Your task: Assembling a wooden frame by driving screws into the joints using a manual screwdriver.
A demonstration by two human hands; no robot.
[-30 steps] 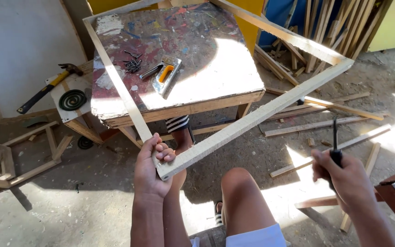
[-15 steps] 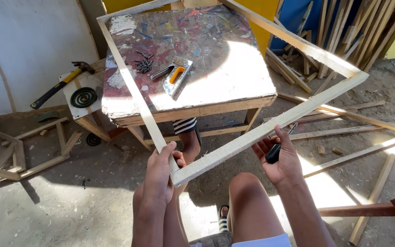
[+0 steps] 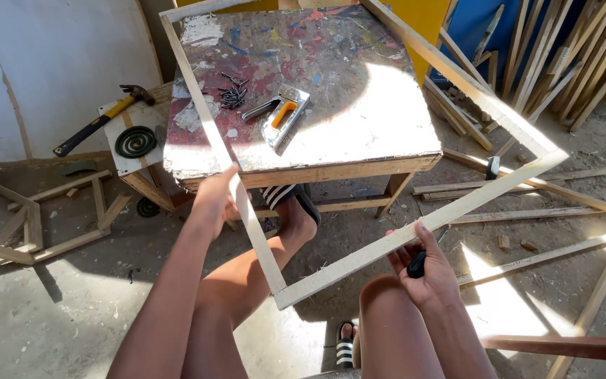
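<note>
A large frame of pale wooden slats (image 3: 359, 256) lies tilted over a paint-splattered table (image 3: 359, 151), its near corner low between my knees. My left hand (image 3: 215, 200) grips the frame's left slat close to the table's front edge. My right hand (image 3: 426, 270) is under the near slat, shut on the black handle of a hammer (image 3: 492, 167), with its fingertips against the slat. The hammer's head shows beyond the slat. A silver staple gun (image 3: 282, 119) with an orange part and a small heap of dark nails (image 3: 233, 95) lie on the tabletop inside the frame.
A yellow-handled hammer (image 3: 99, 123) and a green spiral coil (image 3: 135, 140) rest on a small stool at the left. A smaller wooden frame (image 3: 29, 228) lies on the floor at the left. Loose slats (image 3: 527, 186) cover the ground at the right, and more lean on the blue wall (image 3: 569, 49).
The frame has swung so its near corner points at me. My left hand slid from that corner up the left slat. My right hand moved right along the near slat with the hammer.
</note>
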